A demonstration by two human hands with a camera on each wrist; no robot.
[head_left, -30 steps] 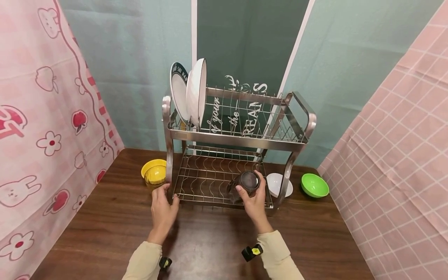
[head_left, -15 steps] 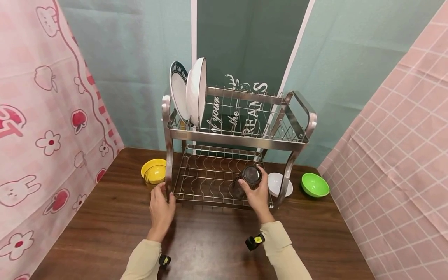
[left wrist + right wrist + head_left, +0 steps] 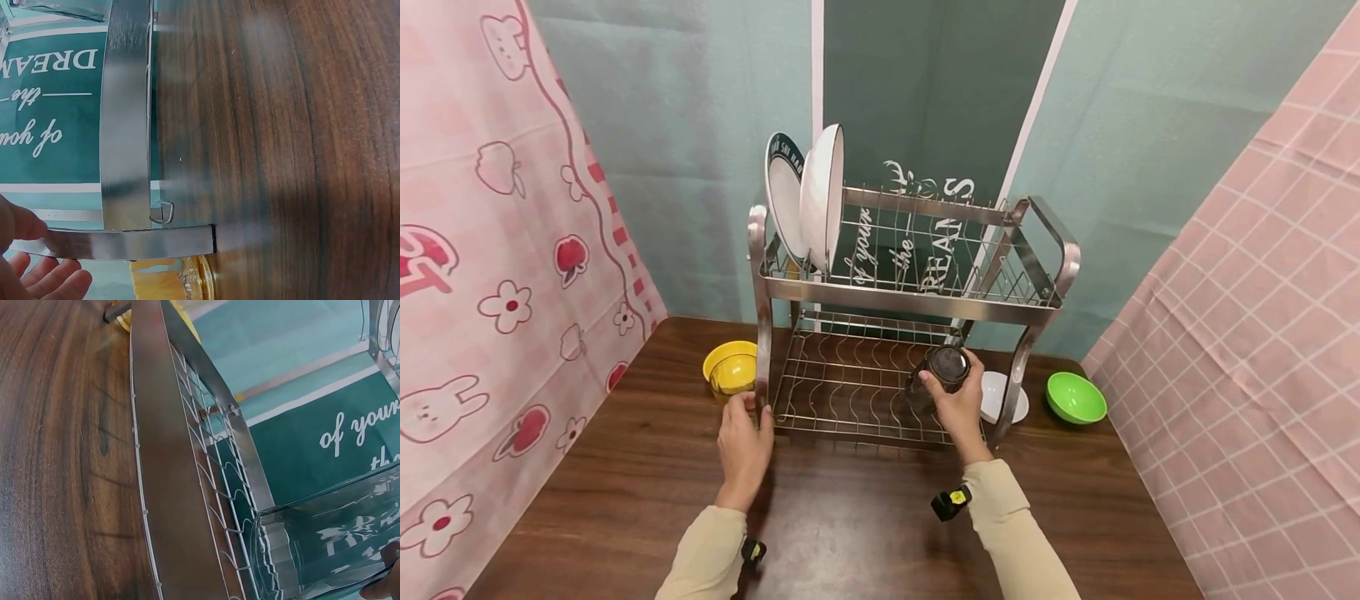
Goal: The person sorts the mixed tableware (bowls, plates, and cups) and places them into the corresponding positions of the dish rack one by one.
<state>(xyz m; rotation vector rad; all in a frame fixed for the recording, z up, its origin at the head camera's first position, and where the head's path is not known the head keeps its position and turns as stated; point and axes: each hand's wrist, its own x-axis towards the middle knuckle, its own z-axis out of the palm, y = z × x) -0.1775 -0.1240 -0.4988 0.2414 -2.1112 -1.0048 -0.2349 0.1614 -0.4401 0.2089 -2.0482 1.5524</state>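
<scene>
My right hand (image 3: 958, 400) grips a dark see-through drinking glass (image 3: 925, 387), one round end facing up, over the right part of the lower shelf of a two-tier metal dish rack (image 3: 910, 300). In the right wrist view the glass (image 3: 331, 537) has its far end right at the wire shelf; only fingertips (image 3: 381, 584) show there. My left hand (image 3: 743, 446) holds the rack's left front leg, thumb on one side and fingers on the other, as the left wrist view shows on the metal leg (image 3: 131, 244). A white bowl (image 3: 823, 200) and a dark-rimmed plate (image 3: 784, 187) stand on the upper tier.
A yellow bowl (image 3: 732, 362) with a clear rim in front of it sits left of the rack on the wooden table (image 3: 842, 517). To the right are a white bowl (image 3: 1000, 396) and a green bowl (image 3: 1076, 397). Curtains hang at the back and both sides.
My right hand has moved the glass to the right and slightly back over the lower shelf. My left hand has shifted slightly left and closed in on the rack's leg.
</scene>
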